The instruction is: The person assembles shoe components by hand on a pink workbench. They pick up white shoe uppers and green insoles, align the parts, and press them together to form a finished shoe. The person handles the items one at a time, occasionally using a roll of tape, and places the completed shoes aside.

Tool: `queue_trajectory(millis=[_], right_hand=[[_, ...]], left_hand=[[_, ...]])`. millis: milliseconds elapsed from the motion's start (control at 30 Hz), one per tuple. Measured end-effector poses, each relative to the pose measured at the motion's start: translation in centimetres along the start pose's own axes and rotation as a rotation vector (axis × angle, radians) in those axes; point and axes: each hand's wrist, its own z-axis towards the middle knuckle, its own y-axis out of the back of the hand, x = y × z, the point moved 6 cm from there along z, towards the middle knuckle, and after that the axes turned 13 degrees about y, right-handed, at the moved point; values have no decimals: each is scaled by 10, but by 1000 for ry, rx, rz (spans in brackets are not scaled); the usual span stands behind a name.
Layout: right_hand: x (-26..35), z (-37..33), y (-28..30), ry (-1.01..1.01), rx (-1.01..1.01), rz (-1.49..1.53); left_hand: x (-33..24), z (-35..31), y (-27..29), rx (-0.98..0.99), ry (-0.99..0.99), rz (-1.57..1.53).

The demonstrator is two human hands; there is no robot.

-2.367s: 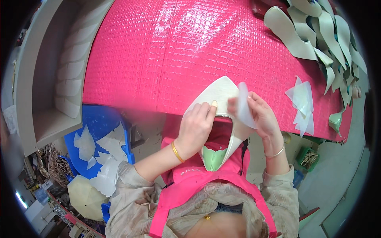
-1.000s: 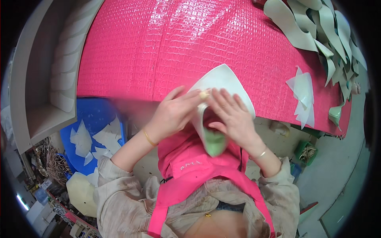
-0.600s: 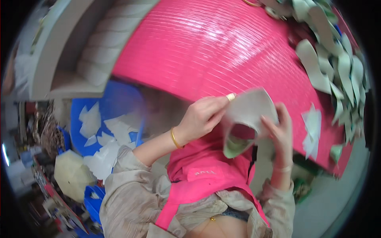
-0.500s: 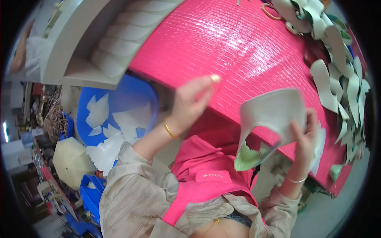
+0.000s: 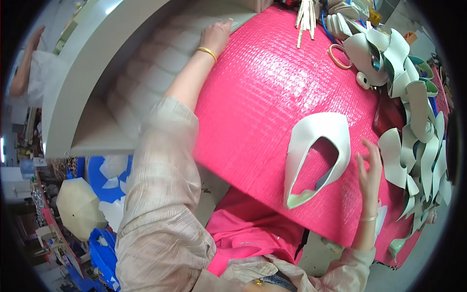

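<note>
A white shoe upper (image 5: 318,127) with a pale green lining lies on the pink covered table (image 5: 253,121), its oval opening showing the pink beneath. Just right of it is my right hand (image 5: 371,168), open, fingers apart and holding nothing. My left arm stretches far forward. At the grey rack's edge, beside a row of overlapping white pieces (image 5: 160,68), my left hand (image 5: 217,36) has its fingers curled together. What they grip, if anything, is hidden. The white pieces are blurred.
Many white uppers with green linings (image 5: 421,109) are heaped along the table's right side. A tan ring (image 5: 340,56) and pale sticks (image 5: 305,22) lie at the far end. The grey rack (image 5: 78,87) borders the left. Below it stands a blue tub (image 5: 97,187) with white scraps.
My right hand has let go of the shoe upper, which now lies on the table. My left hand has moved forward to the rack's edge. The view has shifted.
</note>
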Motion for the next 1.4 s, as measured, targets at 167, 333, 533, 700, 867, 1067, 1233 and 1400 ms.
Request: queue_trajectory(millis=[167,333,533,700,867,1067,1233,1400], right_hand=[[-8,-29,13,-89,34,14],[-8,-29,8,-128,130,91],[14,-19,9,-39,213,105],[21,-21,14,7,251,114],[27,-13,13,44,289,98],[50,9,2,220,349,125],[79,67,-12,359,285,431],[89,164,-15,493,-194,587]], left_hand=[[-5,39,-29,98,-194,101],[25,56,-31,136,-72,-134],[20,51,-33,151,-89,-66],[16,52,-16,-32,-11,-194],[24,49,11,-306,64,-288],[-2,54,80,-513,72,-461],[-63,55,145,-183,-11,-697],[-129,25,213,223,33,-1179]])
